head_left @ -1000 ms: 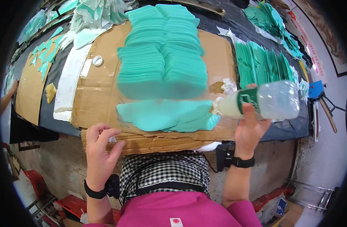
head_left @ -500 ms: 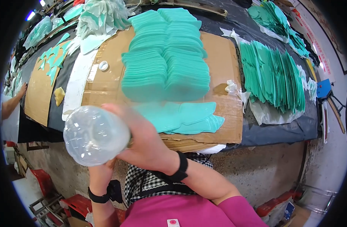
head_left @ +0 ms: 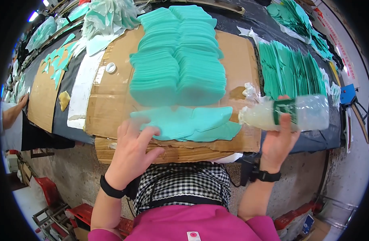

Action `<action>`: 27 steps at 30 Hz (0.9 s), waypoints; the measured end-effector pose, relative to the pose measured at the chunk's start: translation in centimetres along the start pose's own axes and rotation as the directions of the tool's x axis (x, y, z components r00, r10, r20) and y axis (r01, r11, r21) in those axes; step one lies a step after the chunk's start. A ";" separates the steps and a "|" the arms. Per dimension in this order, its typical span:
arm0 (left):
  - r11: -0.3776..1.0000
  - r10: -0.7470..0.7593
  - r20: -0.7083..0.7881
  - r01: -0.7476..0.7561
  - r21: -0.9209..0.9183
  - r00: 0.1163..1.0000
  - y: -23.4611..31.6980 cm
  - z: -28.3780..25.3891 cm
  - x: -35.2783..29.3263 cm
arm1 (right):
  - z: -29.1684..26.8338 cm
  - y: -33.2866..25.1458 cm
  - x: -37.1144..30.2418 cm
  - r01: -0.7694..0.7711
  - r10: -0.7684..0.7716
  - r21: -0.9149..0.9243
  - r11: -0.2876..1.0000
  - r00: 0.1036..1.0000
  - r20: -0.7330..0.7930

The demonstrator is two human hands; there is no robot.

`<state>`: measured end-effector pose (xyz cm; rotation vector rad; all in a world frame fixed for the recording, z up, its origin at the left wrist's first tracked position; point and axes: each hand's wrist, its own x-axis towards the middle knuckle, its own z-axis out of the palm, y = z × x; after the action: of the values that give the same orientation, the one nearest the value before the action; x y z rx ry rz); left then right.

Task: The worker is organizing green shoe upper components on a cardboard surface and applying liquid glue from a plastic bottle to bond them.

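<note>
A clear plastic bottle (head_left: 309, 112) with a green label and whitish contents lies sideways in my right hand (head_left: 281, 138), its fingers wrapped round it. Its crusted, pale mouth points left, over the right edge of the cardboard. My left hand (head_left: 132, 148) is open, fingers spread, its tips at the left end of a few thin teal cut sheets (head_left: 180, 122). These sheets lie overlapped near the cardboard's front edge. Just behind them stands a tall double row of stacked teal pieces (head_left: 176, 64).
Brown cardboard (head_left: 108, 108) covers the table in front of me. A white cap (head_left: 110, 68) sits on its left part. Green stacked sheets (head_left: 293, 72) stand on the right, beside crumpled white scraps (head_left: 250, 90). Another person's hand (head_left: 21, 102) rests at the far left.
The bottle has gone from the left front, where both hands were close to it, to the right side in my right hand. My left hand has come forward to the teal sheets.
</note>
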<state>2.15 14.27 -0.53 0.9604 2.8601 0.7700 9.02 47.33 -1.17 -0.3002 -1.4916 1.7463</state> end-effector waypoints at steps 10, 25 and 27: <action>0.995 0.101 0.108 -0.100 -0.017 0.989 -1.1 -0.1 2.9 | -5.0 -0.2 -1.0 -0.132 0.180 0.428 0.894 0.981 -0.072; 0.858 0.484 -0.162 -0.431 0.279 0.860 2.0 -4.0 5.1 | -5.7 -0.5 -1.4 -0.130 0.170 0.505 0.853 0.985 -0.032; 0.911 0.408 -0.203 -0.381 0.161 0.890 2.6 -4.5 5.1 | -5.7 -0.8 -1.3 -0.132 0.171 0.508 0.851 0.985 -0.030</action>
<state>-1.29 17.00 5.25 1.6085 2.9674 0.7912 13.85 50.49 -2.44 -0.2079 -0.9242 2.1539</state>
